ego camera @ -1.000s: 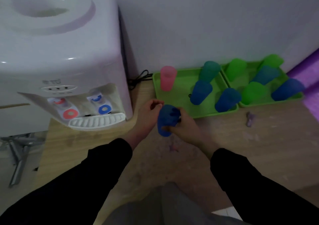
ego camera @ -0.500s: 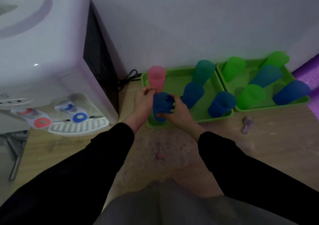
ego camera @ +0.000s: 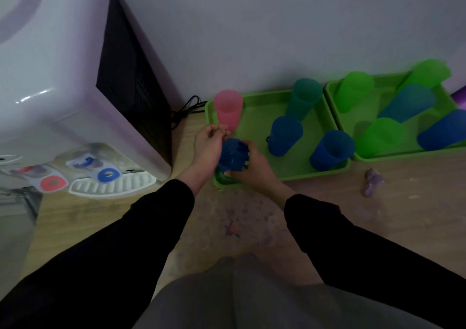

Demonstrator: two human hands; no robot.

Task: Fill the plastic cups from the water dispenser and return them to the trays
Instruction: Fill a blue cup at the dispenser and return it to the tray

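Near the centre of the frame, the right hand (ego camera: 253, 167) wrapped its grip around a blue cup (ego camera: 231, 155) held over the near left corner of the left green tray (ego camera: 259, 106); whether the cup rested on the tray could not be told. The left hand (ego camera: 208, 143) lay against the cup's left side, its fingers (ego camera: 222, 129) curled by a pink cup (ego camera: 228, 109). The water dispenser (ego camera: 75, 76) filled the upper left. Another tray (ego camera: 393, 156) of cups sat at right.
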